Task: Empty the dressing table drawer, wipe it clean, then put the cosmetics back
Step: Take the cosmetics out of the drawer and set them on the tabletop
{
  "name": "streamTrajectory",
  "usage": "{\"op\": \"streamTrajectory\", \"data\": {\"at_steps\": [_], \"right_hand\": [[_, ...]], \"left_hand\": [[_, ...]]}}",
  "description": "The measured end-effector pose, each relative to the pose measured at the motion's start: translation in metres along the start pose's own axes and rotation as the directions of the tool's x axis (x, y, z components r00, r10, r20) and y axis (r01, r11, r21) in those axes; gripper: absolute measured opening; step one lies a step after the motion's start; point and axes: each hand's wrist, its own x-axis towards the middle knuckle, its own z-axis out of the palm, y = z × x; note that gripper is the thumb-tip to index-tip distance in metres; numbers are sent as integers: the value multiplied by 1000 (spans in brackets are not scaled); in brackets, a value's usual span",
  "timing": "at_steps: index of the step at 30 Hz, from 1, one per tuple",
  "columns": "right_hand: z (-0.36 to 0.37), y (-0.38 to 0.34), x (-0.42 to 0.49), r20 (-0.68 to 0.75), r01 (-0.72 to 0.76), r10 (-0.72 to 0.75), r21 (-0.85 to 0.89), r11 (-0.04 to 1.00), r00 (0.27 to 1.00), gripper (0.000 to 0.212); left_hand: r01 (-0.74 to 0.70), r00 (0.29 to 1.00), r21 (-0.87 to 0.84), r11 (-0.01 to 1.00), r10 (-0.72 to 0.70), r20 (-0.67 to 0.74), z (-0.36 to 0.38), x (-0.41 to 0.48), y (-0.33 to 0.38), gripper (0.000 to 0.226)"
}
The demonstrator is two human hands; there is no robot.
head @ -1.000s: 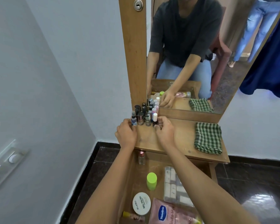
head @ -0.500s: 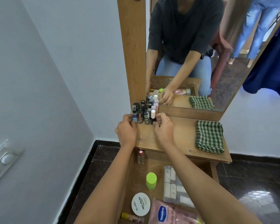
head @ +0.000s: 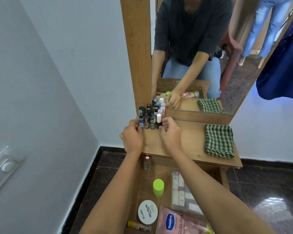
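Note:
A cluster of small nail polish bottles [head: 150,118] stands on the wooden dressing table top [head: 184,142], against the mirror frame. My left hand [head: 133,135] curls its fingers against the cluster's left side, at a small blue spray bottle [head: 140,121]. On the right side, my right hand [head: 170,134] curls round the white-capped bottle [head: 158,120]. Below, the open drawer [head: 222,178] holds a pink-capped bottle [head: 147,163], a green-capped bottle [head: 158,188], a white round tub [head: 147,211], a pink Vaseline pouch [head: 176,222] and a clear packet of sachets [head: 183,193]. A folded green checked cloth [head: 218,141] lies on the top's right side.
The mirror [head: 210,48] rises behind the table top and reflects me and the cloth. A grey wall with a switch plate [head: 5,166] stands on the left. Dark tiled floor [head: 269,191] surrounds the table. A blue garment [head: 284,65] hangs at the right.
Both hands stay on either side of the bottle cluster and have edged slightly toward the mirror. The drawer's contents have not moved.

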Motion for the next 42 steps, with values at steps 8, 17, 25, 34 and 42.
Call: {"op": "streamTrajectory", "data": {"at_steps": [8,17,25,34,42], "right_hand": [[-7,-5,-3,-81,9,-9,5,1000,997,26],[-31,-13,-40,-61,-27,41,206,978,997,27],[-78,-3,-147,316,-69,-4,220,973,949,10],[-75,30,-192,588,-107,243,-256,961,772,27],[-54,16,-178,452,-208,320,-280,937,832,64]], "left_hand": [[21,1000,-112,994,-19,15,-7,-5,1,17],[-41,999,-315,948,50,20,-59,-60,-8,18],[10,927,-93,996,26,375,-100,-125,-26,7],[-598,588,509,619,-92,804,-112,-164,-17,26],[-741,462,527,417,-253,850,-97,-173,-16,34]]}}
